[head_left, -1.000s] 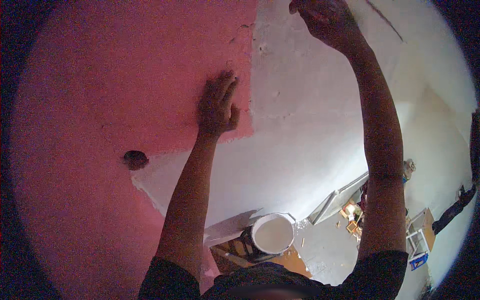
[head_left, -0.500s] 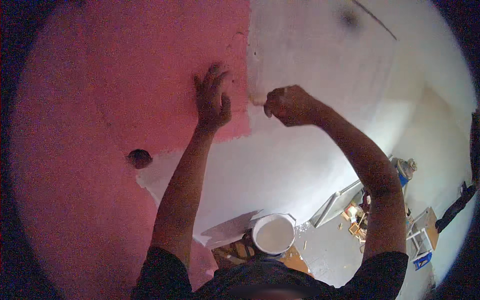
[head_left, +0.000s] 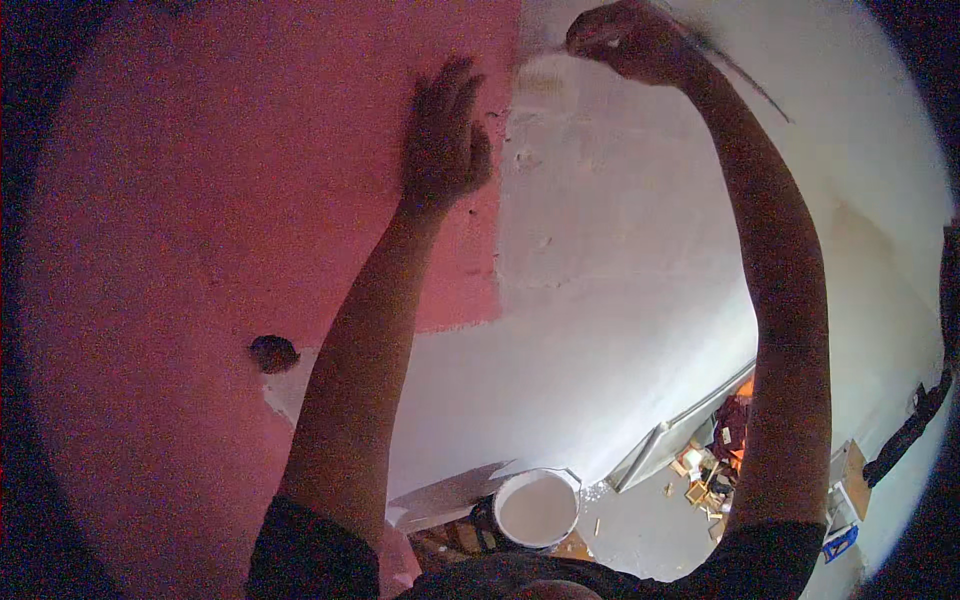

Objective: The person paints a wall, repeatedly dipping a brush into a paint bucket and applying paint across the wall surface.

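Observation:
My left hand [head_left: 445, 140] rests against the pink part of the wall [head_left: 300, 150], fingers stretched upward and thumb apart. Higher up and to the right, my right hand [head_left: 635, 42] is closed around a paintbrush [head_left: 552, 50], whose pale tip is blurred and mostly hidden in the dim light. That tip is close to the upright border between the pink paint and the white part of the wall [head_left: 620, 200]. Small chips and pits mark the white surface below my right hand.
A round dark hole [head_left: 274, 354] is in the wall at left. Below me stands a white bucket [head_left: 498, 520] of whitish paint. Wood scraps [head_left: 695, 490] litter the grey floor [head_left: 640, 530], beside a leaning framed panel [head_left: 640, 455]. Dark cable or cloth [head_left: 910, 430] hangs far right.
My right hand has moved upward with the paintbrush, along the colour border. My left hand has shifted up and slightly right on the pink wall. The view has tilted a little.

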`<state>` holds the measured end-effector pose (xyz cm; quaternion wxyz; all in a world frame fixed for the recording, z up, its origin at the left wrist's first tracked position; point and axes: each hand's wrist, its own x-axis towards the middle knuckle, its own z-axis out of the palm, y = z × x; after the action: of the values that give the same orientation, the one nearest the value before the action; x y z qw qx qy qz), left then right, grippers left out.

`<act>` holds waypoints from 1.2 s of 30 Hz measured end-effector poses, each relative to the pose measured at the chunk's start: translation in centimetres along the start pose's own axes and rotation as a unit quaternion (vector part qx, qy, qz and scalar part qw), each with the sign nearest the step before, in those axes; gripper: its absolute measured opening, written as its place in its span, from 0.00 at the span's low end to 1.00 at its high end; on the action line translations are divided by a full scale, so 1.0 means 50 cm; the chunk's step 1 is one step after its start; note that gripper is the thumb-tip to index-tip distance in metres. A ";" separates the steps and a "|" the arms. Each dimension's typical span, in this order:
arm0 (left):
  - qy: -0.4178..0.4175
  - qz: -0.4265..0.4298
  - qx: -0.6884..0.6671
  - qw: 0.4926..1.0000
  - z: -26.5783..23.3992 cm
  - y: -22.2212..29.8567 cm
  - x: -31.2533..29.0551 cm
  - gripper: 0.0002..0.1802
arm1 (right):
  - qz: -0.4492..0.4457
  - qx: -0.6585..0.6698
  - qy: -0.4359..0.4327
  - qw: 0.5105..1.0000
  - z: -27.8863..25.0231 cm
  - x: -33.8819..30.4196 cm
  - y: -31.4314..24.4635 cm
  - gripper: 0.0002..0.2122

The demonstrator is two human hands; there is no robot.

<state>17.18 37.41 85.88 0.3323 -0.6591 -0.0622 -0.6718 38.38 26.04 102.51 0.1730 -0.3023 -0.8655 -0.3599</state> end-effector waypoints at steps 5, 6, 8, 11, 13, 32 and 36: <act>-0.028 0.009 0.020 0.999 0.013 -0.007 -0.003 0.29 | 0.016 -0.146 0.229 0.962 -0.022 0.012 0.055 0.04; -0.020 0.003 0.010 1.000 0.002 -0.005 -0.007 0.28 | 0.014 -0.143 0.231 0.962 -0.018 0.023 0.046 0.04; -0.012 -0.003 0.002 1.000 -0.014 -0.002 -0.012 0.28 | 0.030 -0.189 0.247 0.950 -0.012 0.041 0.028 0.04; -0.018 -0.019 0.009 1.000 -0.011 0.005 -0.007 0.28 | -0.083 -0.233 0.288 0.925 -0.008 0.041 0.033 0.03; -0.021 -0.021 0.012 1.000 -0.010 0.005 -0.013 0.28 | -0.118 -0.239 0.271 0.925 0.020 0.030 0.027 0.03; 0.011 -0.008 -0.059 0.998 0.008 -0.009 -0.028 0.25 | 0.011 0.057 0.023 0.998 0.184 -0.152 -0.111 0.03; -0.012 -0.005 -0.021 1.000 -0.010 0.008 -0.027 0.25 | -0.047 0.027 0.101 0.993 0.121 -0.073 -0.023 0.04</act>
<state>16.85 37.32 84.43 0.3137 -0.6740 -0.0554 -0.6665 39.90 28.33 95.90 0.2504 -0.2187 -0.8664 -0.3726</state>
